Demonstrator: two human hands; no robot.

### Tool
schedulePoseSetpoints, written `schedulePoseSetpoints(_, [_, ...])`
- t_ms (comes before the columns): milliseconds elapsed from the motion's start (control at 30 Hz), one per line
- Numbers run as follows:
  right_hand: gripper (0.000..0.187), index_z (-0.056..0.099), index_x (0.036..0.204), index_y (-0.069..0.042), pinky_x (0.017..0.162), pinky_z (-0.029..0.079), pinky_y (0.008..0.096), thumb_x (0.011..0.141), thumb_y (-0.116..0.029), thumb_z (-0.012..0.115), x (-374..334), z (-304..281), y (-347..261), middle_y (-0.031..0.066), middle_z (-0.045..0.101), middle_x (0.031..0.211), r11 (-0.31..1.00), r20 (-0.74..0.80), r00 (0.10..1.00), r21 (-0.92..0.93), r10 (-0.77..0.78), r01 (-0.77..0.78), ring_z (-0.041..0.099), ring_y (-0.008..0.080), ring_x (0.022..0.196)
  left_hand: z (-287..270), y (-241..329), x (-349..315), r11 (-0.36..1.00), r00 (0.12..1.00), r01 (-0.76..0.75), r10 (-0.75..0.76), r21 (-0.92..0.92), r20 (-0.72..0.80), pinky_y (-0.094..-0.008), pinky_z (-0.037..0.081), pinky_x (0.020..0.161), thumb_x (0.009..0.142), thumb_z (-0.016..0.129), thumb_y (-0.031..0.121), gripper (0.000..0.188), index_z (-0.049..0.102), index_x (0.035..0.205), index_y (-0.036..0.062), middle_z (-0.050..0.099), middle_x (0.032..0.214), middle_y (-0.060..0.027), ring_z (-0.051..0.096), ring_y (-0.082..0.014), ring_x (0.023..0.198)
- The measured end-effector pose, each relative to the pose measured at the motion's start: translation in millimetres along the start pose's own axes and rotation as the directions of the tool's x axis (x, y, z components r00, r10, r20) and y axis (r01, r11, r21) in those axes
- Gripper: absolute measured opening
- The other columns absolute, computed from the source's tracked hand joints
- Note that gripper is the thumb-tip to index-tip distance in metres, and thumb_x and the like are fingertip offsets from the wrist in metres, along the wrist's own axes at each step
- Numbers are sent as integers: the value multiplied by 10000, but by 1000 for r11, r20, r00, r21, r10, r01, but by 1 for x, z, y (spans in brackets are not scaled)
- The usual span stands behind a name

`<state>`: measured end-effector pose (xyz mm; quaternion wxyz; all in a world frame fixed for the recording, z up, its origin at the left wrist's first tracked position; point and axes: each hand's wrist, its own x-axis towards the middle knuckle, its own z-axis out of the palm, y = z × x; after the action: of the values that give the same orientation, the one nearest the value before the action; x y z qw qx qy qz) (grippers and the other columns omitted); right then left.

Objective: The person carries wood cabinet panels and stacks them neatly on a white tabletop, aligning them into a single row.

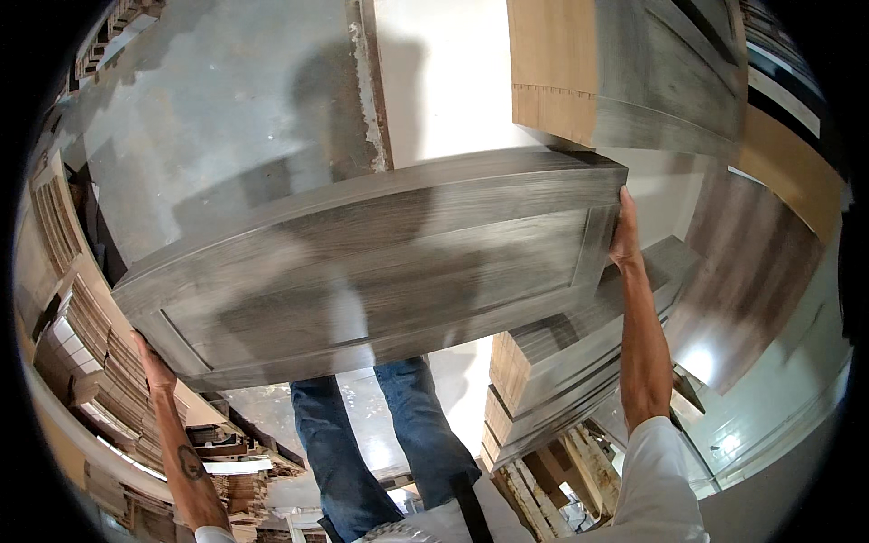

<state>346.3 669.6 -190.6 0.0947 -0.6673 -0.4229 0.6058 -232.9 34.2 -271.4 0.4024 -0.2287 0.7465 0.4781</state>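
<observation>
A long grey wood-grain panel point(389, 262) with a raised frame round a recessed middle, like a cabinet door, spans the view in front of my legs. It tilts, its right end higher in the picture than its left. My left hand point(156, 366) is closed at its lower left end, the fingers partly hidden by the edge. At the opposite end, my right hand point(626, 231) grips the short side, its other fingers out of sight. Below the panel's right part lies a stack of similar grey panels point(579, 389).
More grey framed panels point(670, 77) lie at the upper right beside a tan board point(554, 54). A brown wood-grain sheet point(751, 262) stands at right. Stacked boards point(113, 380) line the left side. Grey floor point(208, 100) and a white sheet point(444, 81) lie beyond.
</observation>
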Motion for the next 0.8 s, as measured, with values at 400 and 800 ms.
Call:
schedulePoseSetpoints(400, [472,475,1312,25,1078,316,463,938,-254,546,-115,74,13,257,344,1410,472,-203,790,-873,-579,122,358,402,1310,-22,21,-33,991,997,52,-58,124,46,-409,205,1153,796,471,785,1095,134,1516,32,177,1569,-124,207,-294,1419])
schedulePoseSetpoints(800, [1026,-9,1500,4,1103,212,583,872,-503,625,-266,241,126,341,52,1506,878,-475,866,-469,-159,-96,140,479,1399,132,41,-136,964,974,-9,-52,266,221,-445,113,1174,764,401,840,1156,64,1521,33,74,1590,-140,100,-309,1452])
